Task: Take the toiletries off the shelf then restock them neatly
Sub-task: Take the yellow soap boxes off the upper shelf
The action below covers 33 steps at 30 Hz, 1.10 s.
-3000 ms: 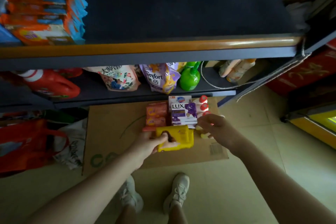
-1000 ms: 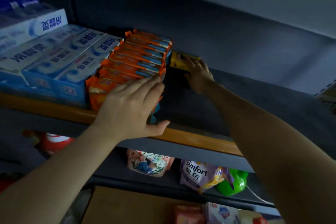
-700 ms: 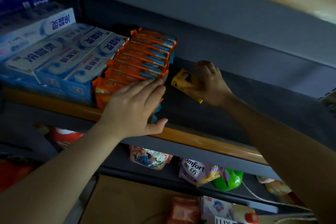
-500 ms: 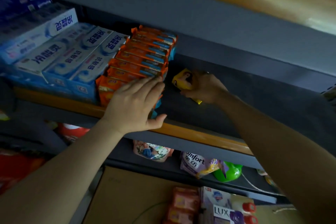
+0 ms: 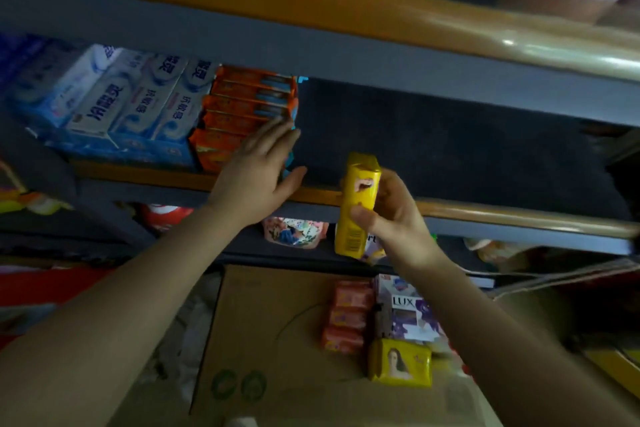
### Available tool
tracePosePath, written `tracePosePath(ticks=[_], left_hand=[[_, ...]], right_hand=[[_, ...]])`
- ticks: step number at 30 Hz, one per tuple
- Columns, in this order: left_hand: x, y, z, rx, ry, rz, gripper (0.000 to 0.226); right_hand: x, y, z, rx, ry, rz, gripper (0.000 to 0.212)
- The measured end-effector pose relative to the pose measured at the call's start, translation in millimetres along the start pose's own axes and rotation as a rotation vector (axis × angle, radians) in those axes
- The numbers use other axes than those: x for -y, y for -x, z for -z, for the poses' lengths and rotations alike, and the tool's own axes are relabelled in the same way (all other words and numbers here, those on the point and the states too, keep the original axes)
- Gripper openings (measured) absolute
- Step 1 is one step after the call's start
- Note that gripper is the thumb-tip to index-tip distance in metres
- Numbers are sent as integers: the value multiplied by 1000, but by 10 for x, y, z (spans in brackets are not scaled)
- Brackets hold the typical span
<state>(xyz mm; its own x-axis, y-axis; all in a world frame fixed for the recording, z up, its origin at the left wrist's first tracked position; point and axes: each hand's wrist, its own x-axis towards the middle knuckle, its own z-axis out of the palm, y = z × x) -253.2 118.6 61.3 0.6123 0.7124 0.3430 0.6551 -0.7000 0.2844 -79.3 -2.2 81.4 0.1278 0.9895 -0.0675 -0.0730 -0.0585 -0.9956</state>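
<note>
A: What is gripped by the right hand (image 5: 391,215)?
B: A yellow soap pack (image 5: 357,204) is held upright, thumb across its front, fingers curled behind, just before the shelf (image 5: 485,215) edge.

A: And the left hand (image 5: 258,177)?
B: Its fingers are kept straight and spread, laid flat against the orange packs (image 5: 242,107). Below the right hand, another yellow pack (image 5: 400,362) and a LUX box (image 5: 408,317) are seen on cardboard (image 5: 277,340).

A flattened cardboard sheet (image 5: 277,340) lies on the floor below the rack. A red bag (image 5: 41,288) sits at the left, and a white plastic bag (image 5: 194,329) lies beside the cardboard's left edge.
</note>
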Motion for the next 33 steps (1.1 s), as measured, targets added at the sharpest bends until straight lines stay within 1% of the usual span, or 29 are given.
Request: tracePosePath(ticks=[1,2,4,5,6,8,9,11,12,13,14,15,16,17,18,19,20,22,23,24,26,28,29,30,31,32,33], left_hand=[[-89,55,35,-15,158,45,62],[-182,121,68,9,367,131,61],[-371,230,117,152,814,379,57],[-439,270,123,228,958,479,54],[-484,308,105,296,1013,539,49],[-535,404,33,422,989,543,33],[-557,451,-6,483,980,538,29],[-586,557,-123,589,1015,537,34],[-600,612,-170,622,1058,548,34],[-621,664,-207,648,1116,574,29],[-660,710,-242,674,1193,615,22],[-703,758,-271,701,1279,661,17],[-748,801,-307,723,1366,702,17],[-792,845,-346,731,1443,734,20],[-835,882,-392,723,1506,769,24],[-888,918,-428,712,1546,780,26],[-940,952,-475,703,1557,767,28],[-1077,1023,-564,691,1533,667,33],[-1141,1057,-595,679,1498,594,37],[-1194,1091,-642,655,1444,498,40],[-1282,1155,-726,606,1298,257,42],[-1388,1204,-756,553,1163,31,34],[-1451,1226,-764,536,1103,-45,30],[-1515,1248,-783,523,1079,-78,29],[-1575,1273,-816,518,1097,-56,32],[-1654,1303,-860,517,1165,38,35],[-1740,1322,-890,517,1273,224,37]], right_hand=[[-52,59,-25,-34,31,-32,53],[-90,122,-51,-60,69,-60,53],[-154,232,-74,-81,185,-110,61],[-171,280,-86,-83,300,-118,65],[-189,328,-99,-87,445,-121,69],[-216,421,-142,-93,697,-95,75],[-230,474,-167,-94,774,-84,77],[-263,592,-172,-70,831,-116,79],[-281,657,-145,-59,811,-147,75],[-316,722,-93,-72,751,-176,64],[-336,795,-38,-121,649,-197,49],[-344,867,19,-204,525,-226,34],[-336,940,75,-297,380,-273,23],[-333,1008,128,-369,229,-347,21],[-333,1079,169,-400,70,-444,22],[-329,1153,215,-395,-46,-535,23],[-326,1225,256,-372,-106,-611,21],[-368,1363,353,-327,-73,-657,13],[-415,1431,411,-307,14,-627,10],[-459,1502,463,-285,123,-572,14],[-548,1653,577,-228,279,-414,28],[-642,1805,702,-171,311,-286,36],[-691,1876,765,-162,295,-262,38],[-751,1946,833,-168,252,-265,39],[-792,2009,902,-182,200,-283,40],[-822,2068,974,-197,160,-310,41],[-847,2113,1052,-210,127,-349,41]])
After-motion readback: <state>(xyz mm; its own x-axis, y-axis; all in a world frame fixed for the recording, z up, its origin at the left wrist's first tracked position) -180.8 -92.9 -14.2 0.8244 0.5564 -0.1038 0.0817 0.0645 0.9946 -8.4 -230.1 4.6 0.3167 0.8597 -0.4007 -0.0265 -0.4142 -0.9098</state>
